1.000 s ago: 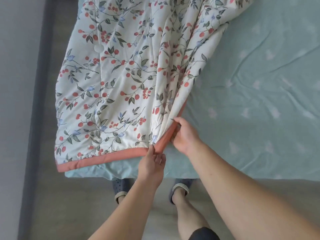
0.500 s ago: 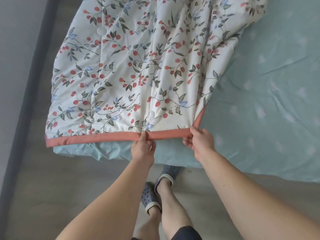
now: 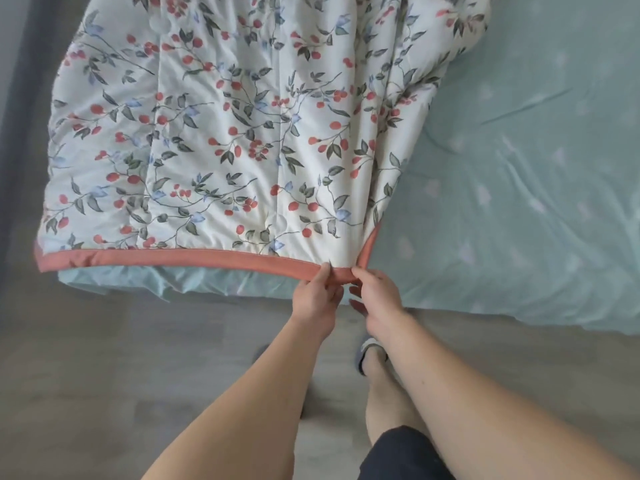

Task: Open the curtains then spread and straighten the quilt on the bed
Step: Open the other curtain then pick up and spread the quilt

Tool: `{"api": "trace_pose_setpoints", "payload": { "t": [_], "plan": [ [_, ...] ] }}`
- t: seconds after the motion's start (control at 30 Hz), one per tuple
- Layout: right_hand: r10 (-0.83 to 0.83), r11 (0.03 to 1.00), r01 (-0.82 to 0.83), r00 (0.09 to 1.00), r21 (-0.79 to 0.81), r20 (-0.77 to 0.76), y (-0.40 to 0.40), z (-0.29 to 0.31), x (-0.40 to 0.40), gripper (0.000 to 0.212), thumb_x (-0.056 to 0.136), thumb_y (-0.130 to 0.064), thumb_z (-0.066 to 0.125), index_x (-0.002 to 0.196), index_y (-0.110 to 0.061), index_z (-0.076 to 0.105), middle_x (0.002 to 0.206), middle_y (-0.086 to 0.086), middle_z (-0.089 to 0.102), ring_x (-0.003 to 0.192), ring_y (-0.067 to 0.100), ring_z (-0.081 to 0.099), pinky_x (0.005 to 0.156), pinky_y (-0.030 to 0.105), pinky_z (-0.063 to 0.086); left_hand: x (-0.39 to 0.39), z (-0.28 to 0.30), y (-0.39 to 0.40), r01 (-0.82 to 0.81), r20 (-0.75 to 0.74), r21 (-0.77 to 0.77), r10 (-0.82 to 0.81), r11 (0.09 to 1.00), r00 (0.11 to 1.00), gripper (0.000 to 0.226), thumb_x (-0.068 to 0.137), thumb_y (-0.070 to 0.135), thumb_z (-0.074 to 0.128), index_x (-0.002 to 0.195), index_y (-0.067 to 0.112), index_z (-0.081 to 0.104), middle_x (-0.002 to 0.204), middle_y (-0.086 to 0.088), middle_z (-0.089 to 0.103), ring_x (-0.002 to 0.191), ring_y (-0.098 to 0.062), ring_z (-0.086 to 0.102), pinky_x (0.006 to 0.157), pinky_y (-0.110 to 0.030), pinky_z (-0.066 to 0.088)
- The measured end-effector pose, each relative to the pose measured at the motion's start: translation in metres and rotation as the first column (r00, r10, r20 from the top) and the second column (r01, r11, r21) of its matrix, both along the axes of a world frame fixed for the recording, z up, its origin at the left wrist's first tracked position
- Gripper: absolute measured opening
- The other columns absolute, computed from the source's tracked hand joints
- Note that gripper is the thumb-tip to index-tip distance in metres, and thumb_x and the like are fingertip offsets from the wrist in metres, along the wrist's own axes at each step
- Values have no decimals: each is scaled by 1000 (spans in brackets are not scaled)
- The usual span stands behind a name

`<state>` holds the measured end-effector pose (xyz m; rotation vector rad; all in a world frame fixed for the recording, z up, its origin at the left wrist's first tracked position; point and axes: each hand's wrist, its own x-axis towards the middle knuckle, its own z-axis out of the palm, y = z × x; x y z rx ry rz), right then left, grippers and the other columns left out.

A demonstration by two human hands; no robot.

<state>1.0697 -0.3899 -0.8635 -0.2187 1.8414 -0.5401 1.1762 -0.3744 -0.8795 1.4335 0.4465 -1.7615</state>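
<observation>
1. The bed (image 3: 540,168), dressed in a pale green sheet with faint white marks, fills the right and upper part of the frame; its near edge runs across the middle, and the sheet is creased at centre right.
2. The quilt (image 3: 221,126), cream with red berries and grey-green leaves, lies over the upper left and centre of the bed. Its left side hangs past the bed's left edge, and its right side is bunched in folds toward the upper right.
3. The grey floor (image 3: 121,375) takes up the lower part of the frame, with a darker strip along the far left.
4. A salmon-pink border (image 3: 173,259) trims the quilt's near edge, running from the left corner to the corner at lower centre, just above the sheet's hanging edge.
5. The left hand (image 3: 313,297) is closed in a pinch on the border just left of that corner.
6. The right hand (image 3: 375,299) pinches the border at the corner itself, nearly touching the left hand.
7. A slippered foot (image 3: 367,351) shows between the forearms at bottom centre.
</observation>
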Motion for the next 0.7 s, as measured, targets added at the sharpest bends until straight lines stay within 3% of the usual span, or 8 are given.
{"api": "trace_pose_setpoints", "payload": {
  "t": [0.07, 0.13, 0.2, 0.3, 0.37, 0.43, 0.6, 0.7],
  "plan": [
    [-117, 993, 110, 968, 45, 222, -17, -4, -7, 20, 94, -20, 67, 112, -12, 72, 114, 13, 78, 100, 28, 74, 76, 36, 58, -5, -2, 8, -40, 5, -2, 40, 999, 999, 29, 105, 22, 62, 127, 3, 64, 115, -12, 77, 89, -17, 73, 66, -23, 53],
    [-264, 962, 271, 874, 41, 407, -46, -5, -7, 34, 95, -15, 62, 126, -5, 70, 126, 17, 75, 106, 31, 75, 87, 41, 62, -5, -1, 12, -99, -21, 23, 99, 995, 995, 15, 104, 20, 64, 114, 9, 64, 92, -3, 74, 72, -13, 66, 65, -24, 52],
    [-336, 926, 378, 804, 14, 490, -80, -5, -10, 30, 100, -18, 56, 122, -4, 72, 124, 17, 76, 111, 32, 74, 99, 45, 59, -10, 1, 8, -139, -41, 47, 141, 989, 989, 8, 103, 20, 66, 103, 13, 63, 79, 1, 65, 66, -12, 55, 64, -24, 51],
    [-422, 881, 472, 769, 18, 481, -118, -8, -27, 24, 103, -29, 50, 105, -12, 67, 96, 10, 70, 77, 27, 68, 84, 37, 59, -18, 7, 0, -206, -36, 52, 208, 977, 977, 10, 105, 20, 60, 107, 12, 65, 89, 0, 71, 72, -13, 62, 68, -25, 50],
    [-456, 873, 484, 774, 54, 439, -131, -13, -49, 39, 107, -38, 39, 103, -9, 65, 85, 14, 68, 62, 27, 60, 73, 37, 56, -23, 10, -4, -265, -15, 46, 266, 963, 964, 8, 105, 19, 57, 105, 13, 63, 87, 0, 72, 68, -13, 64, 69, -26, 50],
    [-432, 898, 425, 801, 115, 416, -134, -14, -68, 49, 111, -38, 29, 110, -7, 67, 81, 15, 74, 59, 29, 62, 72, 39, 57, -27, 9, -6, -322, 16, 43, 322, 946, 947, 8, 106, 17, 56, 101, 13, 61, 78, 2, 70, 60, -12, 63, 69, -27, 49],
    [-233, 967, 172, 897, 188, 375, -131, -12, -93, 30, 105, -11, 43, 106, -8, 73, 84, 11, 78, 58, 29, 74, 50, 33, 60, -53, 4, -13, -428, 117, 38, 421, 903, 899, 9, 107, 23, 56, 101, 16, 60, 71, 4, 68, 50, -13, 54, 66, -27, 46],
    [-181, 981, 147, 925, 125, 335, -134, -12, -113, 22, 101, -2, 53, 108, -7, 73, 97, 10, 82, 77, 34, 77, 65, 43, 66, -78, 1, -20, -500, 166, 30, 489, 866, 857, 14, 107, 29, 57, 111, 18, 64, 88, 3, 73, 65, -15, 58, 69, -28, 49]
  ]
}}
